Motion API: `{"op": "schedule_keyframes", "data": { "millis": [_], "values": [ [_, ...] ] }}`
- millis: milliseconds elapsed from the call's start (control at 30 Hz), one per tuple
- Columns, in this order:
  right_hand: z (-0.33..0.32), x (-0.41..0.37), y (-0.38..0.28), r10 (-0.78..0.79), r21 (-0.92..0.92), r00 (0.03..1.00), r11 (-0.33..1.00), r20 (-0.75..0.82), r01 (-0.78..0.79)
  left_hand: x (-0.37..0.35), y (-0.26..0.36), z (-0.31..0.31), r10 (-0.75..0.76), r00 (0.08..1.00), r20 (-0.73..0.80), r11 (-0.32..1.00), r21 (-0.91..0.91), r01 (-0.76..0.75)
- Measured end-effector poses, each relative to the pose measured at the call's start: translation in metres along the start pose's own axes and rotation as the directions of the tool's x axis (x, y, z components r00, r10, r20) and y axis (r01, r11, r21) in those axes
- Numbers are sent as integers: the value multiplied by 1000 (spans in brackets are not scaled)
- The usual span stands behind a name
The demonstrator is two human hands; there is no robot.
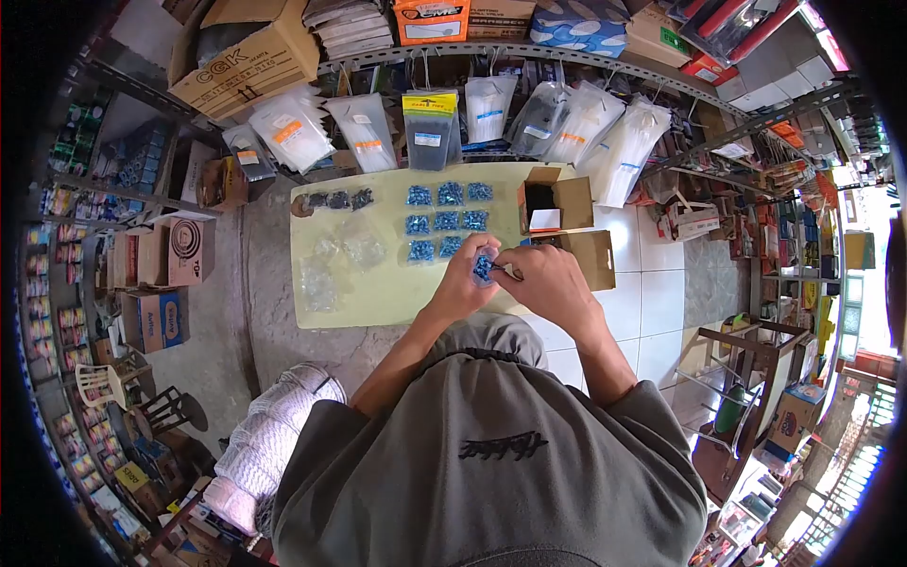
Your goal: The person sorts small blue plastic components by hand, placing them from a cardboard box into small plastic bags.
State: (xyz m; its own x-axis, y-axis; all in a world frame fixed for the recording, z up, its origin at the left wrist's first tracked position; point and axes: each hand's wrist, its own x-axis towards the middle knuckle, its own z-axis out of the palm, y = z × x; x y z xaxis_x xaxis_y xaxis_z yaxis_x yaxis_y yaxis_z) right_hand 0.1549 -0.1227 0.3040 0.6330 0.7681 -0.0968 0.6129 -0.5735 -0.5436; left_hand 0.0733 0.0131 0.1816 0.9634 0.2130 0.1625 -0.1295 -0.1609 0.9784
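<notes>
My left hand [467,283] is closed around a small clear plastic bag [485,266] holding small blue pieces, its mouth facing up. At the bag's right side my right hand [548,283] has its fingertips pinched together. A small dark bit shows by those fingertips, too small to name. Just beyond my hands, filled bags of blue pieces [447,223] lie in rows on the pale yellow table [378,293]. What the small pieces are, I cannot make out.
Bags of dark pieces [336,199] and clear plastic bags [362,242] lie on the table's left. An open cardboard box [571,205] with dark contents stands at right, beside another box [595,260]. Cable-tie packs [487,109] hang behind. A rope roll [283,425] stands at lower left.
</notes>
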Motion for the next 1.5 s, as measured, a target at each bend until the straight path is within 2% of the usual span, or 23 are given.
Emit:
{"op": "schedule_keyframes", "data": {
  "millis": [233,300,333,400,500,567,633,700,767,833,900,967,1033,1067,1133,1200,1367,1433,1500],
  "values": [
    [-3,1,0,-11,38,999,999,33,10,0,6,2,-15,1000,15,1000,8,15],
    [-7,3,-3,-12,259,1000,966,12,8,1,6,5,7,1000,1,1000,-2,-7],
    [-6,3,-2,-13,258,1000,966,12,10,1,6,6,28,999,-14,1000,-10,-29],
    [0,3,2,96,568,991,823,-97,-24,-1,0,6,17,1000,-12,1000,-6,-17],
    [9,4,20,35,652,995,757,-97,37,-2,-5,6,41,999,-14,999,8,-41],
    [12,3,23,16,643,996,765,-92,47,-2,-5,6,78,997,-22,997,19,-77],
    [10,2,19,-5,634,996,771,-87,59,-2,-5,5,29,1000,8,999,22,-30],
    [2,0,7,103,625,994,774,35,-103,-3,-3,5,-7,1000,14,1000,3,7],
    [12,1,10,90,634,996,769,28,-87,-2,0,5,-43,999,22,999,-16,43],
    [16,1,9,77,644,997,762,20,-71,-1,4,5,19,1000,6,1000,2,-19],
    [14,2,3,39,494,999,869,2,-35,0,0,7,59,998,-5,998,-1,-59],
    [15,2,2,11,469,1000,883,3,-11,-1,-4,6,96,995,-17,995,-2,-96],
    [13,3,-2,-15,443,1000,897,5,11,-2,-8,6,-20,999,51,977,-213,30],
    [8,3,-6,13,429,1000,903,22,-21,-1,-5,5,-21,999,50,976,-214,31],
    [7,3,-7,43,415,998,908,36,-55,1,0,4,73,997,-10,993,-93,-74],
    [12,2,-1,-11,508,992,858,-124,73,1,2,1,46,999,14,997,-66,-45],
    [9,1,3,-31,501,996,863,-84,69,0,-7,2,-21,999,30,998,-59,23],
    [6,2,-1,-12,499,998,865,-66,43,2,-8,3,61,998,6,998,-32,-61],
    [4,1,-5,-19,462,999,886,-35,33,2,-7,1,66,998,7,997,-36,-66]
  ]
}}
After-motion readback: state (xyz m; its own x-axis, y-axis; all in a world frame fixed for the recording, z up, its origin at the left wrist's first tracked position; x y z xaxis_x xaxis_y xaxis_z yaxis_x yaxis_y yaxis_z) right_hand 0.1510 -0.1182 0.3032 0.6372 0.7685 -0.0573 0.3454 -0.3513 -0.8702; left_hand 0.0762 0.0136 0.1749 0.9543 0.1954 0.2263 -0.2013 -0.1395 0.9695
